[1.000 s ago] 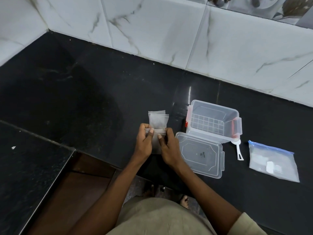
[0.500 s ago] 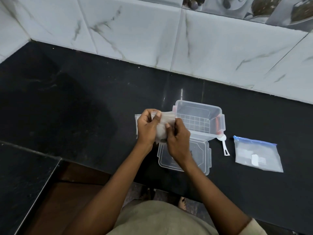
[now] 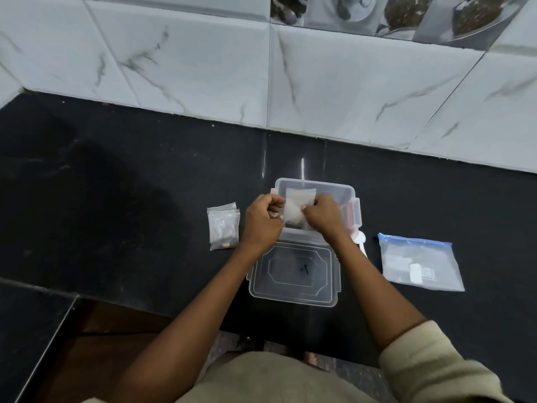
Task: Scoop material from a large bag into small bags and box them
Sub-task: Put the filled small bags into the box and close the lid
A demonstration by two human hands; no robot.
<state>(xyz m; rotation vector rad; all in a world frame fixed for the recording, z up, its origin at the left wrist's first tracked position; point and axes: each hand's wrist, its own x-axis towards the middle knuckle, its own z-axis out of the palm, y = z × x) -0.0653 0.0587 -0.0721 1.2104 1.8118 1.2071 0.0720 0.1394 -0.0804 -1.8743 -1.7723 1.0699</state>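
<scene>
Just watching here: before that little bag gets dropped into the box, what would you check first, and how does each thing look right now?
1. Small bag held securely: ok, the left hand and right hand both pinch it.
2. Bag positioned over the clear box: ok.
3. Box open: ok, its lid lies on the counter in front of it.
4. Bag's seal closed: cannot tell, fingers cover it.
5. Room inside the box: cannot tell, the hands and bag hide most of the inside.
6. Spare small bags out of the way: ok, left of the box.
</scene>
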